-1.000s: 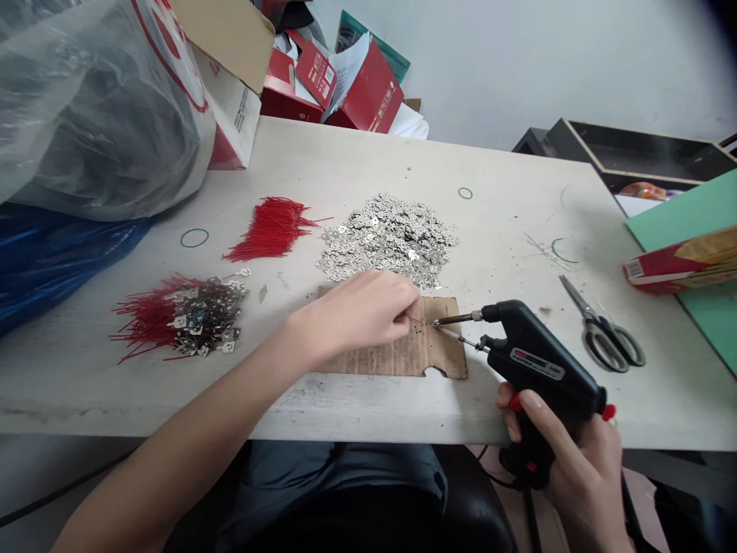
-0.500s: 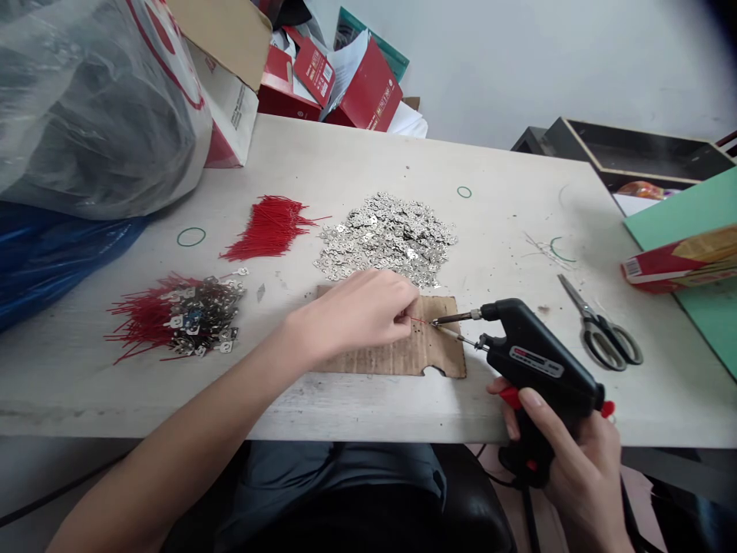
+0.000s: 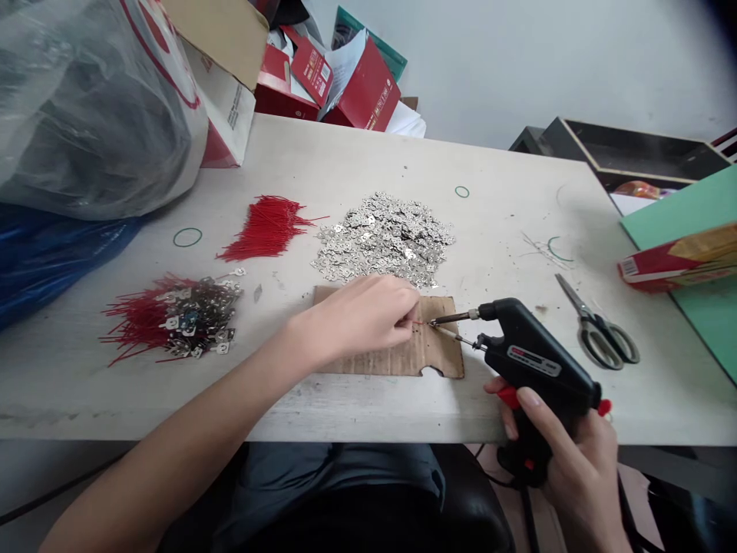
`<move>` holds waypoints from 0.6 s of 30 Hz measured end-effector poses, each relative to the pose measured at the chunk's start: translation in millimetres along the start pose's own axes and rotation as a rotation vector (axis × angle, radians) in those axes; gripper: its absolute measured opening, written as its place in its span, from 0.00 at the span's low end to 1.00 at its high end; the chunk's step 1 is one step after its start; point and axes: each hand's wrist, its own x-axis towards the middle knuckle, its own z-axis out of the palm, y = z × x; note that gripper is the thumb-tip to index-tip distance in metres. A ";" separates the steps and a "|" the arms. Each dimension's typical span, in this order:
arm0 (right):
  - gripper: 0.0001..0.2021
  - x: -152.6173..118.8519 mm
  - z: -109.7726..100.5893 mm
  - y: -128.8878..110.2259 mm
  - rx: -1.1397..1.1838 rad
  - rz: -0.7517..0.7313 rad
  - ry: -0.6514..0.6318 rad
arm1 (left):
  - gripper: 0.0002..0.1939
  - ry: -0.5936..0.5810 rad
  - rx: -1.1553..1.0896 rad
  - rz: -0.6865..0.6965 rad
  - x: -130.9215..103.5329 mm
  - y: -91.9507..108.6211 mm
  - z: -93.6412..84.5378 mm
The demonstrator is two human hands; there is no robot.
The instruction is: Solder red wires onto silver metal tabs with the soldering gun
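My left hand (image 3: 377, 313) is closed in a pinch on a short red wire (image 3: 418, 322), over a piece of brown cardboard (image 3: 374, 359). Wrapped round the grip of a black soldering gun (image 3: 538, 357) is my right hand (image 3: 567, 453), a finger at its red trigger. The gun's tip meets the wire's end near the cardboard's right side; any metal piece there is too small to make out. Beyond the cardboard lies a heap of small silver metal tabs (image 3: 385, 238). Left of it is a bundle of loose red wires (image 3: 265, 228).
A pile of red wires with metal tabs attached (image 3: 184, 316) lies at the left. Scissors (image 3: 599, 326) rest right of the gun. Green rubber bands (image 3: 187, 236) are scattered about. A big plastic bag (image 3: 97, 107) stands back left, and a red-and-yellow box (image 3: 679, 261) lies far right.
The whole view has shifted very slightly. Both hands keep their holds, and the soldering gun's tip stays at the wire's end.
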 end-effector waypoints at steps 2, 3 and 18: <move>0.21 0.0 -0.6 1.1 0.003 0.010 -0.006 | 0.08 0.000 -0.004 0.007 0.6 -0.3 1.2; 0.21 0.4 -1.2 2.6 0.007 0.012 -0.011 | 0.08 0.003 -0.007 0.008 0.8 -0.4 1.7; 0.17 3.3 0.1 7.6 0.089 -0.060 -0.012 | 0.08 -0.003 0.022 0.003 2.3 0.8 2.2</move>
